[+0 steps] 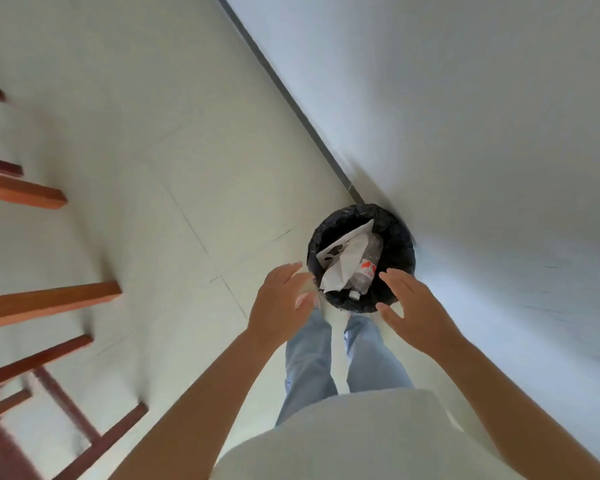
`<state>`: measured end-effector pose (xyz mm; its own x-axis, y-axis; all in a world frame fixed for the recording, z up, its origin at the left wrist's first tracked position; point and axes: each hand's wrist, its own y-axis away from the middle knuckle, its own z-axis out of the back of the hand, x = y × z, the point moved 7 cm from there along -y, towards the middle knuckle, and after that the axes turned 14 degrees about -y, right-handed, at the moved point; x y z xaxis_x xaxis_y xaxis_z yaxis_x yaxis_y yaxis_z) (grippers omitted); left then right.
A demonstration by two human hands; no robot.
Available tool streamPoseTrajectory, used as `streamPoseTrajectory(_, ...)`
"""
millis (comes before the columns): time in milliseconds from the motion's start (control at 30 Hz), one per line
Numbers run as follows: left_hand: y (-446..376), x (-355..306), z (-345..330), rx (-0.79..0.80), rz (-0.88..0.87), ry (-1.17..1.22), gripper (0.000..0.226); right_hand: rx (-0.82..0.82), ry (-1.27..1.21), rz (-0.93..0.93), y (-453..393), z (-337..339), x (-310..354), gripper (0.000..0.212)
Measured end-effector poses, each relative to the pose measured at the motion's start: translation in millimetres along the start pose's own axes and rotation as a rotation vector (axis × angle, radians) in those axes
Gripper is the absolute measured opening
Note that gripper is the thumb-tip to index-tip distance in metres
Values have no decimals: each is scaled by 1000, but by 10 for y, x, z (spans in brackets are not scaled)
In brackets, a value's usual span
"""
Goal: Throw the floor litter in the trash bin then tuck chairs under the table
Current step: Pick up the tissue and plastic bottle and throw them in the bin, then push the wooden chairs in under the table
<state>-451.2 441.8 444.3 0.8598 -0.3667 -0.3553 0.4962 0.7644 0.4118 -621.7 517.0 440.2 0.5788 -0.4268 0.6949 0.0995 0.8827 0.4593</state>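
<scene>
bin: a round trash bin lined with a black plastic bag (400,244) stands on the pale tiled floor (153,168), close against the white wall (465,98), right where the dark baseboard strip (291,102) meets the floor.
litter: inside the bin lie a crumpled white paper sheet (343,268), a flat white piece with dark marks (340,245) and a clear plastic bottle with a red-and-white label (369,268), its cap end toward the near rim.
open room: bare floor runs from the bin leftward to the reddish-brown wooden chair legs (49,299) at the left edge; the wall closes off the whole right side.
chairs: several wooden legs and rungs show along the left edge, well apart from the bin; how they stand to any table cannot be told.
left hand: the left hand (281,306) hovers over the near-left rim of the bin, fingers spread and relaxed, holding nothing; its fingertips are blurred.
right hand: the right hand (414,306) hovers over the near-right rim, palm turned inward, fingers straight and apart, holding nothing.
arms: both bare forearms reach forward from the bottom of the view, one hand on either side of the bin's mouth.
body: light blue jeans (309,358) stand just beside the bin; a pale shirt (343,441) fills the bottom centre.
</scene>
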Motion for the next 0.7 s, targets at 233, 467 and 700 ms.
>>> streamPoseTrajectory(233,1089,-17,489,-203,383,72,35,252,195,207,326,191,577,42)
streamPoseTrajectory(467,2478,-140,213,-369,858,242,34,504,409,611,623,-131,1332,40)
streamPoseTrajectory(700,3964,-286,-634,-453,1359,466,41,825,572,957,1366,-1322,2063,41)
